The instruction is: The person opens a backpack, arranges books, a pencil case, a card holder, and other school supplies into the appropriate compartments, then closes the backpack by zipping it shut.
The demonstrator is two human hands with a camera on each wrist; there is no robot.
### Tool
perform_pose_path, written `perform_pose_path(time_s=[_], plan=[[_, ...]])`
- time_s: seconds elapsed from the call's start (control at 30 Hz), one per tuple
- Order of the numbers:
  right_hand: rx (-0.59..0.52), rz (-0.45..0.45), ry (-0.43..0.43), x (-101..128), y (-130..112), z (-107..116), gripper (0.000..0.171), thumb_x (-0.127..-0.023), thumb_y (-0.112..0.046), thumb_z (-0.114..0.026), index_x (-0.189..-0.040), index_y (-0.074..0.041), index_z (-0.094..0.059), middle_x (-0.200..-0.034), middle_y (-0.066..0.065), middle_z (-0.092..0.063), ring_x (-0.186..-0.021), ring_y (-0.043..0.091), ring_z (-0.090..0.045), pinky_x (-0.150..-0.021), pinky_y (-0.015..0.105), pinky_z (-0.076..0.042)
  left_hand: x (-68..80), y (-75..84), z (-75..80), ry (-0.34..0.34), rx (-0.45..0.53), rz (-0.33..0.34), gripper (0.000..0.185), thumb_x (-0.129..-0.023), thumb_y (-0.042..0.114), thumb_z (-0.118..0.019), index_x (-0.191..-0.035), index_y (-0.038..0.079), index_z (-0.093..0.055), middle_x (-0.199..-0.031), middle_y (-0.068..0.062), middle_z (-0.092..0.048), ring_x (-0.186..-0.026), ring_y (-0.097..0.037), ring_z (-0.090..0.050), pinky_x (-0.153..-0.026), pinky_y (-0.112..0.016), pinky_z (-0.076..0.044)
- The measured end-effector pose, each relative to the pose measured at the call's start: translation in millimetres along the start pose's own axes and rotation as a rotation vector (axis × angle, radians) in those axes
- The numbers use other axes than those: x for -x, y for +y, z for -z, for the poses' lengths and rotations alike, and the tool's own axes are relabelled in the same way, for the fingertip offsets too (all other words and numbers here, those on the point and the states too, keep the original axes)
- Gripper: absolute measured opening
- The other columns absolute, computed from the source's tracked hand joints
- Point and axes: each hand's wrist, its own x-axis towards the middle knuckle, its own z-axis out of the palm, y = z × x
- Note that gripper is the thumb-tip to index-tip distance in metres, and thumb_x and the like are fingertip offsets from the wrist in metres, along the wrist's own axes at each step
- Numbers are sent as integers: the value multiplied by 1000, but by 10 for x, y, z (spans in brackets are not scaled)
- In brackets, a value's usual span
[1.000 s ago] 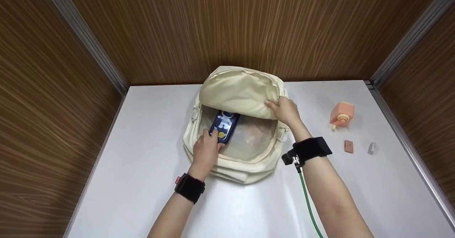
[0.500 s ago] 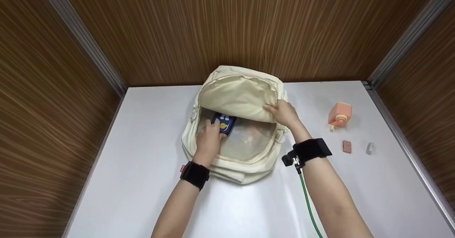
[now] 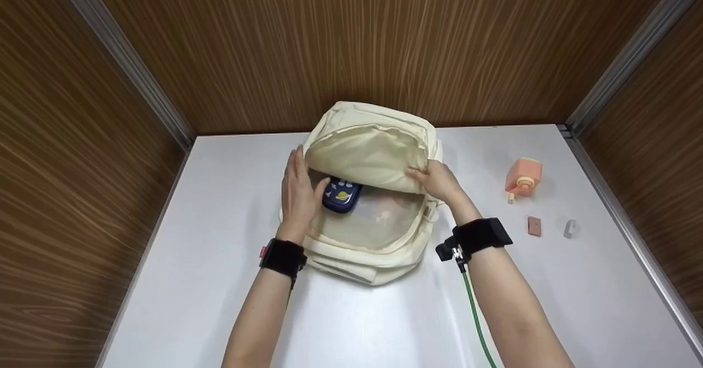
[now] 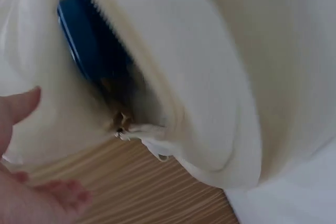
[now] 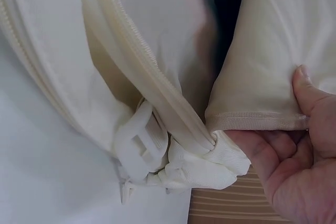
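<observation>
A cream backpack (image 3: 351, 258) lies on its back with its front flap (image 3: 368, 156) partly lifted. Inside, at the left, rests a dark blue case (image 3: 341, 196) with planet pictures, its far end hidden under the flap. My left hand (image 3: 299, 195) is at the bag's left edge, fingers straight and thumb spread; in the left wrist view nothing is between thumb and fingers. With my right hand (image 3: 439, 181) I pinch the flap's edge at the right side; the right wrist view shows the thumb on the lining (image 5: 262, 77) and curled fingers beneath.
At the right of the white table (image 3: 181, 258) stand a coral pencil sharpener with a crank (image 3: 524, 177), a small reddish-brown block (image 3: 534, 226) and a small translucent grey piece (image 3: 570, 228). Wood-grain walls (image 3: 351, 44) enclose the back and sides. A green cable (image 3: 478, 316) runs from the right wrist.
My left hand has let go of the blue case and moved left to the bag's edge, its fingers straightening. The case went deeper under the flap, and the flap sank slightly in my right hand.
</observation>
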Motion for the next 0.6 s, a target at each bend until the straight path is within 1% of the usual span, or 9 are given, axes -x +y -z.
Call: perform_pose_path(time_s=[0.07,0.1,0.17,0.23,0.3,0.4,0.43,0.5,0.6], plan=[[-3,4,-15,7,4,-12,43,-97,-39,-61,-66,-14,-44,-56,-7,-34,-54,16,-38,-56,33,-36,-81,-46,43,-83,132,22,87,-90,20,-73,-155,4,-17,-157,-24,-22,-144,-36,-21,-115,-44,-20],[-5,6,-20,9,1,-18,44,-97,-39,-61,-65,-15,-44,-55,-7,-34,-53,15,-37,-56,32,-35,-114,-65,63,-133,186,42,85,-92,22,-70,-156,7,-17,-158,-22,-22,-145,-34,-19,-116,-43,-19],[-1,7,-30,14,1,-30,45,-97,-41,-61,-64,-15,-44,-54,-7,-34,-52,15,-37,-55,32,-35,-159,-94,100,-216,252,95,74,-95,27,-66,-153,10,-24,-156,-19,-27,-145,-33,-22,-115,-44,-21],[14,10,-35,21,-4,-43,46,-97,-42,-60,-62,-15,-44,-54,-7,-35,-53,15,-38,-56,32,-36,-181,-112,130,-263,273,136,60,-96,30,-65,-145,10,-37,-149,-18,-40,-140,-33,-33,-112,-44,-28],[43,12,-39,31,-10,-49,48,-97,-43,-60,-60,-16,-43,-54,-7,-36,-52,15,-39,-55,32,-37,-190,-125,148,-262,252,137,44,-95,30,-66,-130,8,-49,-133,-17,-55,-127,-31,-49,-104,-44,-38],[90,5,-44,39,-11,-51,51,-97,-45,-58,-59,-15,-42,-52,-6,-37,-51,15,-40,-54,33,-38,-172,-121,188,-248,189,111,32,-93,32,-69,-109,7,-57,-103,-12,-65,-100,-28,-61,-86,-43,-46],[101,3,-42,39,-5,-50,51,-97,-45,-59,-59,-15,-42,-52,-6,-38,-51,15,-41,-54,33,-38,-162,-112,204,-242,168,98,31,-92,34,-69,-103,7,-57,-91,-9,-64,-89,-28,-60,-79,-42,-46],[115,4,-37,36,16,-44,49,-97,-45,-59,-62,-15,-42,-53,-6,-38,-52,16,-42,-55,33,-38,-134,-89,231,-239,133,77,33,-90,37,-70,-94,8,-56,-74,-4,-55,-74,-25,-54,-67,-40,-43],[114,12,-24,32,53,-36,46,-96,-44,-61,-65,-15,-42,-55,-5,-37,-54,18,-42,-57,35,-38,-91,-37,273,-248,103,60,36,-89,42,-71,-88,10,-54,-64,2,-40,-63,-23,-46,-59,-37,-36]])
